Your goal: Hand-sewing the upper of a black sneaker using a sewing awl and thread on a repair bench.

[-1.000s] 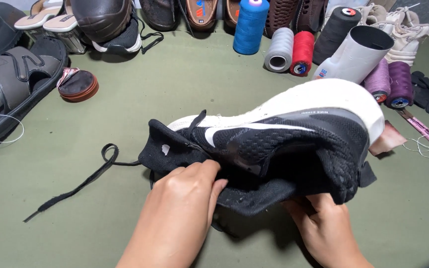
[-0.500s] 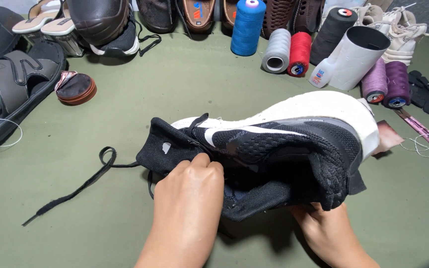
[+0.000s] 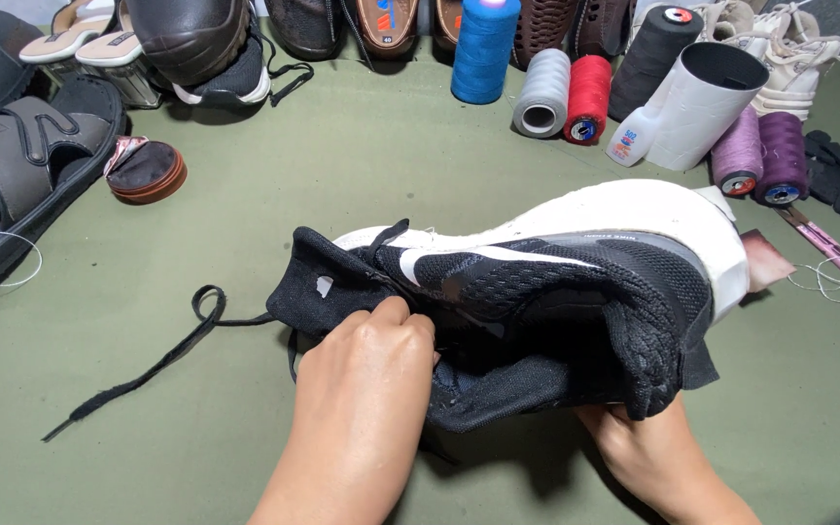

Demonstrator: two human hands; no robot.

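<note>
Gripping the black knit sneaker [image 3: 537, 311] at frame centre, both hands work from the bottom edge. Left hand [image 3: 367, 389], lower centre, fingers curled and pressed onto the shoe's tongue and collar fabric, pinching the black upper near the lace area. Right hand [image 3: 648, 452], lower right, sits under the heel end, mostly hidden by the shoe; fingers look wrapped up around the heel fabric but exact grip can't tell. Sneaker lies on its side, white sole [image 3: 624, 209] facing away toward the top, white swoosh-like mark on the side, heel to the right, toe to the left. A black shoelace [image 3: 162, 355] trails from the toe end out to the lower left over the green surface [image 3: 342, 175].

Farther up: round brown tin [image 3: 146, 168] at left, beside a grey strap sandal [image 3: 21, 165] at the left edge. At right, a pink-handled tool [image 3: 822, 243] and loose thread near the sole. Behind the sneaker, a row of thread cones: blue [image 3: 484, 49], grey [image 3: 542, 92], red [image 3: 587, 97], black [image 3: 655, 58], a white tube [image 3: 702, 102], a small white bottle [image 3: 631, 134] touching it, two purple spools [image 3: 760, 156]. Top edge: more shoes lined up, brown leather shoe [image 3: 192, 34] upper left, beige sneaker [image 3: 789, 49] upper right.
</note>
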